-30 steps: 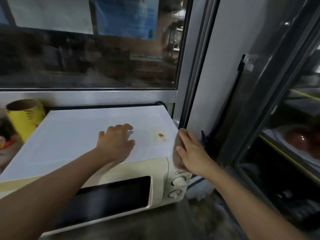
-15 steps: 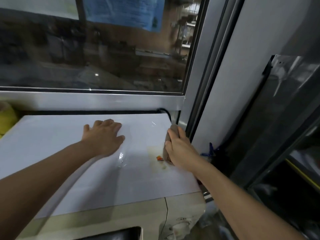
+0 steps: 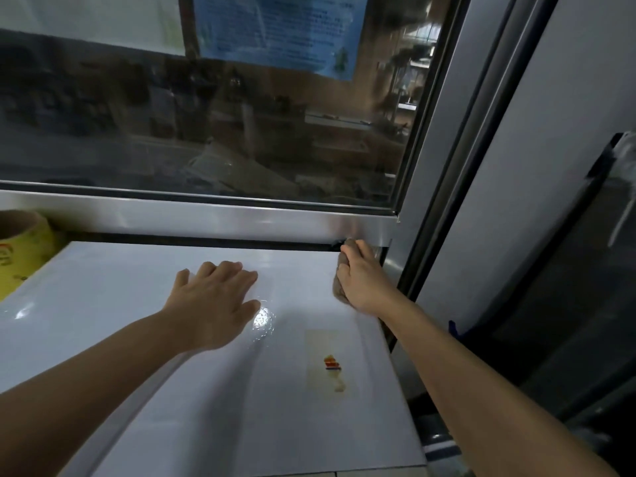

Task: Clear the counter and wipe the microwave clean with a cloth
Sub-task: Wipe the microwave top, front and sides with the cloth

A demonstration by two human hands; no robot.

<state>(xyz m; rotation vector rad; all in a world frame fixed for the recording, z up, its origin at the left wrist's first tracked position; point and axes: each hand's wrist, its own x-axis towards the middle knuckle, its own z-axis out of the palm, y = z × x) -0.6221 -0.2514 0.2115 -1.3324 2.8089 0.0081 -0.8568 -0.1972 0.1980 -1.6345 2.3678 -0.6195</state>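
At the far left edge, one yellow roll of tape (image 3: 20, 249) stands just beside the microwave, partly cut off by the frame; its brown cardboard core shows at the top.

One microwave (image 3: 144, 339) fills the lower middle of the view. Only its white top panel is visible, seen from above, with its long side running left to right below the window. A wet, shiny patch catches the light near the middle of the panel.

You have two hands in view. Your left hand (image 3: 215, 301) lies palm down on the microwave's top, left of center. Its fingers are straight and slightly spread, pointing toward the window, and they hold nothing.

Right of that hand, toward the panel's right edge, sits one pale yellowish stain (image 3: 327, 363). It is a narrow rectangle whose long side runs from front to back. Inside it is one small red, orange and blue sticker remnant (image 3: 331, 362).

Your right hand (image 3: 361, 280) is at the back right corner of the microwave's top, close to the window frame. Its fingers curl over one brownish cloth (image 3: 339, 290), pressing it against the panel. Only a sliver of the cloth shows along the hand's left side and at the fingertips, so which way it lies cannot be told.

Behind everything is one large window (image 3: 206, 115) with a metal sill; two sheets of paper hang in it, one white and one blue.
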